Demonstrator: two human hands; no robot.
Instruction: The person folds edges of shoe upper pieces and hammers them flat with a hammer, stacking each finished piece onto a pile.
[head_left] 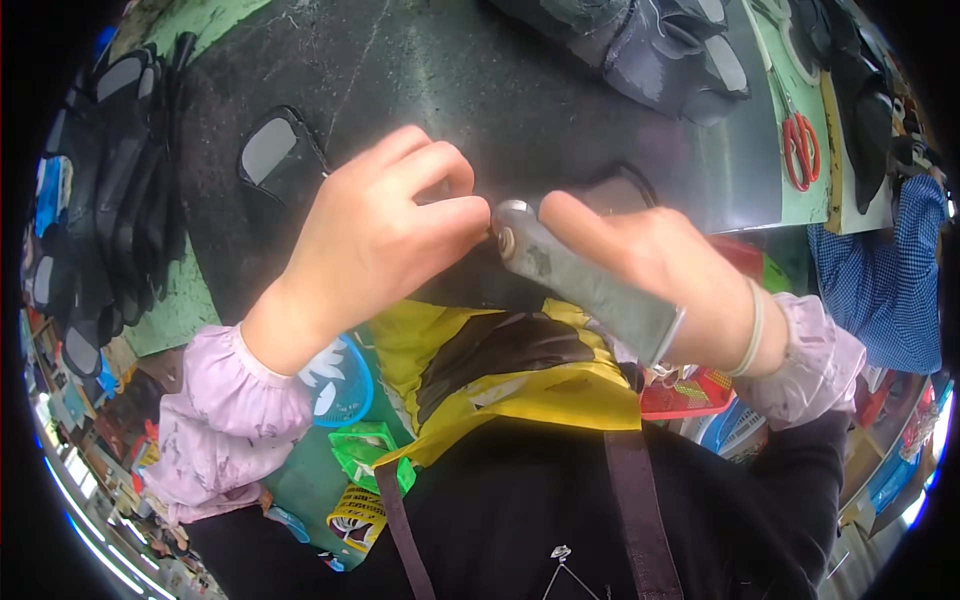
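Note:
My left hand (pixel 385 215) is closed, with thumb and forefinger pinched together near the middle of the view. What it pinches is hidden behind the fingers. My right hand (pixel 650 250) wraps round a grey metal hand tool (pixel 590 285) with a round pivot and a rounded tip. That tip almost meets my left fingertips. Beyond my left hand, a black piece with a light grey patch (pixel 268 150) lies on the dark work surface (pixel 400 70). Another dark-edged piece with a grey patch (pixel 620 190) shows partly behind my right hand.
Black pieces with grey patches are stacked at left (pixel 115 170) and far right (pixel 670 60). Red-handled scissors (pixel 800 150) lie on the right. A yellow apron (pixel 400 360) spreads below my hands, near a blue basket (pixel 345 385), a green basket (pixel 365 450) and a red basket (pixel 690 395).

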